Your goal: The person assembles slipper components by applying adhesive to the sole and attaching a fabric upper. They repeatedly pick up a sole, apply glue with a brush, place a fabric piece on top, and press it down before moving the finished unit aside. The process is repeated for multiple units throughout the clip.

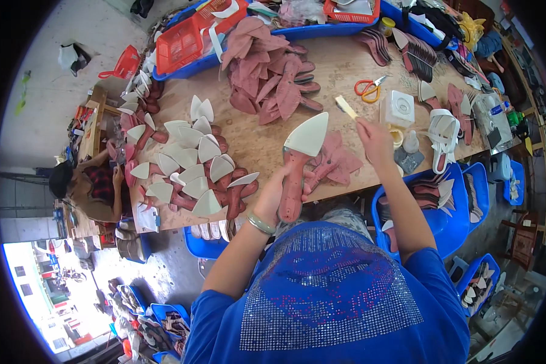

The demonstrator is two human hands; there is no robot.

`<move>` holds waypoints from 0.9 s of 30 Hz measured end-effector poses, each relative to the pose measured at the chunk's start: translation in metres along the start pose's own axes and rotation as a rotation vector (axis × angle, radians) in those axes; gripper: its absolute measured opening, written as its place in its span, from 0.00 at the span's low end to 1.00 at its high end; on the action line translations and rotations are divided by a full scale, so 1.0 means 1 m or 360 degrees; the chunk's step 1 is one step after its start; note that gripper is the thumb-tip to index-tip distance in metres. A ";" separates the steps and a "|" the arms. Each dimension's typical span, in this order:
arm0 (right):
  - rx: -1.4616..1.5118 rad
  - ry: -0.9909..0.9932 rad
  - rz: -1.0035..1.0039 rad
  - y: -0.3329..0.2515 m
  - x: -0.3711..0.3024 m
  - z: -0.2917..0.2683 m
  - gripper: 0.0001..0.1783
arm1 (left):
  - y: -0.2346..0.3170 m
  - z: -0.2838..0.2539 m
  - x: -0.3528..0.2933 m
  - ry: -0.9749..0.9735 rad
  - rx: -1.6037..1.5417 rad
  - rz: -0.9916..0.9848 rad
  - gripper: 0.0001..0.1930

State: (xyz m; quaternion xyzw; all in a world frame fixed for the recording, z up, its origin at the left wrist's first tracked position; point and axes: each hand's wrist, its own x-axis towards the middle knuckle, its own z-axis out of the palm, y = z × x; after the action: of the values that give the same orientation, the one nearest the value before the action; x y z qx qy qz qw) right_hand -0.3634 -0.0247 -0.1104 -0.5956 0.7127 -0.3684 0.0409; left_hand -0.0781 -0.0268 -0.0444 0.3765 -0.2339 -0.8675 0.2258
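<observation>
My left hand (pixel 276 197) is closed around the heel end of a reddish-brown shoe insole (pixel 294 176), its cream pointed toe (pixel 309 134) facing away from me. It is held up over the table's near edge. My right hand (pixel 376 144) grips a short, pale, flat brush (pixel 346 107), apart from the insole and beyond it to the right. Loose pink insole-shaped pieces (pixel 341 162) lie on the table just right of the held insole. Many insoles with white toes (pixel 191 164) are heaped to the left.
A big pile of pink pieces (pixel 261 67) lies at the far middle. Orange-handled scissors (pixel 368 91), a white square container (pixel 400 108) and small pots (pixel 410 143) stand right. Blue bins (pixel 449 224) sit below the table edge. Another person (pixel 97 188) sits at far left.
</observation>
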 end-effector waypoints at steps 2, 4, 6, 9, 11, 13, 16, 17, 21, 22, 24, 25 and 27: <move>0.0247 0.0092 0.0110 0.002 -0.002 -0.011 0.10 | 0.001 -0.003 -0.003 0.0178 0.0365 0.0144 0.25; 0.0581 -0.0036 0.0223 -0.019 -0.014 -0.034 0.10 | -0.012 -0.015 -0.001 0.0519 0.1014 0.0446 0.28; 0.0767 -0.0175 0.0232 -0.038 -0.029 -0.058 0.10 | -0.014 -0.027 -0.002 0.0746 0.1918 0.1062 0.35; 0.0774 -0.0379 0.0136 -0.055 -0.041 -0.078 0.10 | -0.011 -0.026 -0.010 0.0902 0.2335 0.1330 0.38; 0.0718 -0.0470 0.0156 -0.063 -0.044 -0.084 0.09 | -0.011 -0.028 -0.010 0.0912 0.2337 0.1360 0.38; 0.0736 -0.0427 -0.0057 -0.076 -0.042 -0.087 0.08 | -0.014 -0.036 -0.006 0.0877 0.2365 0.1469 0.37; 0.0683 -0.0392 -0.0228 -0.086 -0.041 -0.081 0.08 | -0.015 -0.038 -0.005 0.0852 0.2294 0.1549 0.35; 0.0653 -0.0387 -0.0261 -0.086 -0.040 -0.078 0.08 | -0.015 -0.037 -0.006 0.0805 0.2265 0.1559 0.34; 0.0601 -0.0287 -0.0073 -0.052 -0.025 -0.067 0.08 | -0.011 -0.037 -0.014 0.0623 0.2261 0.1578 0.33; 0.0608 -0.0253 -0.0079 -0.048 -0.019 -0.065 0.08 | -0.011 -0.039 -0.016 0.0574 0.2288 0.1575 0.33; 0.0536 -0.0182 -0.0083 -0.039 -0.006 -0.060 0.07 | -0.010 -0.042 -0.020 0.0516 0.2365 0.1597 0.33; 0.0456 -0.0144 -0.0081 -0.034 0.001 -0.057 0.07 | -0.010 -0.043 -0.021 0.0488 0.2404 0.1610 0.34; 0.0402 -0.0091 -0.0068 -0.036 0.005 -0.056 0.07 | -0.011 -0.043 -0.023 0.0551 0.2502 0.1644 0.34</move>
State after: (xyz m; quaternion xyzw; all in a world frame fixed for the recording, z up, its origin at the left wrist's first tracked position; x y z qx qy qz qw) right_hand -0.3627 -0.0034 -0.0472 -0.6110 0.6462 -0.4390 0.1279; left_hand -0.0338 -0.0148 -0.0637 0.3938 -0.8501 -0.1876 0.2949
